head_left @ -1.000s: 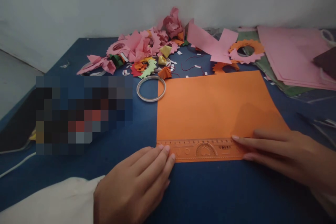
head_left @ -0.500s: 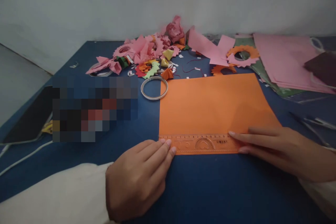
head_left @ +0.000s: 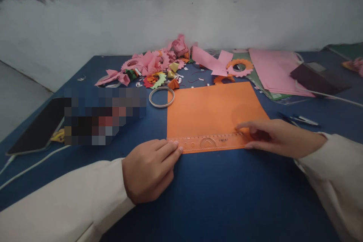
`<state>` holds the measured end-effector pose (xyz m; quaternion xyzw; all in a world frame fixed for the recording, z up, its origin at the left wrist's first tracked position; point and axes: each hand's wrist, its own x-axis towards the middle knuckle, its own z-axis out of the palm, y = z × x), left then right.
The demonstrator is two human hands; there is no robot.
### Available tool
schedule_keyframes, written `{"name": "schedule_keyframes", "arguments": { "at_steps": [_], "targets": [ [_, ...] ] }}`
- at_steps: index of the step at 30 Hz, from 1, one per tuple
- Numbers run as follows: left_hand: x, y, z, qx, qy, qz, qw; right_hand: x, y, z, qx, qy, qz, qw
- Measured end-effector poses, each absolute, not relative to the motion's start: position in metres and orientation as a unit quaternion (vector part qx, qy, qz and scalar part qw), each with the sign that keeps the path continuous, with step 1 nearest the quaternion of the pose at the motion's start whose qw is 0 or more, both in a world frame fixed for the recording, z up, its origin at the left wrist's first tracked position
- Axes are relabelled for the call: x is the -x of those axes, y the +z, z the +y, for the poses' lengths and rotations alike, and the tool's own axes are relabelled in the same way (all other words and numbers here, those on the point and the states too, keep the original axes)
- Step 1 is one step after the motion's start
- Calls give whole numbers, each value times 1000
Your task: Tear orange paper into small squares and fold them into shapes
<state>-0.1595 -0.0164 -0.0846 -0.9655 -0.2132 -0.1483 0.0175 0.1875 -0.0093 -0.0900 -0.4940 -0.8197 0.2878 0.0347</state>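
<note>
A sheet of orange paper [head_left: 210, 111] lies on the blue table with a clear plastic ruler [head_left: 200, 143] along its near edge. The ruler has a protractor shape in its middle. My left hand [head_left: 153, 168] is closed, its fingertips pressing the ruler's left end onto the paper. At the other end, my right hand [head_left: 279, 138] spans the ruler, with the fingers at its far edge and the thumb at its near edge. A roll of narrow tape [head_left: 161, 97] touches or overlaps the sheet's far left corner; I cannot tell which.
Behind the sheet sits a heap of pink paper scraps [head_left: 153, 62] and coloured cut rings. Pink sheets [head_left: 272, 70] and a dark box-like object [head_left: 319, 76] with a cord lie at back right. Pens [head_left: 304, 120] are beyond my right hand. A tablet-like device [head_left: 39, 124] lies left, beside a blurred-out patch.
The view has tilted up and turned right, showing more wall. My right hand's fingers are more bent and raised at the ruler's right end. My left hand keeps its place on the ruler.
</note>
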Motion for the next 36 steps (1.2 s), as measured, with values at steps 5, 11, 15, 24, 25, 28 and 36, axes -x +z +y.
{"name": "schedule_keyframes", "arguments": {
  "at_steps": [5, 11, 15, 24, 25, 28, 36],
  "targets": [
    [160, -86, -15, 964, -165, -207, 21, -184, -88, -6, 491, 294, -819, 41],
    [161, -86, -14, 965, -164, -204, 21, -185, -90, -6, 490, 306, -816, 33],
    [161, -85, -14, 967, -158, -201, 21, -187, -92, -7, 495, 309, -811, 31],
    [163, -85, -13, 968, -144, -204, 19, -185, -90, -7, 491, 307, -814, 41],
    [163, -84, -13, 968, -144, -204, 21, -185, -90, -7, 492, 305, -815, 41],
    [162, -83, -13, 969, -142, -203, 26, -186, -92, -7, 495, 302, -814, 43],
    [161, -82, -17, 969, -132, -203, 44, -184, -89, -8, 498, 302, -812, 37]
  ]
}}
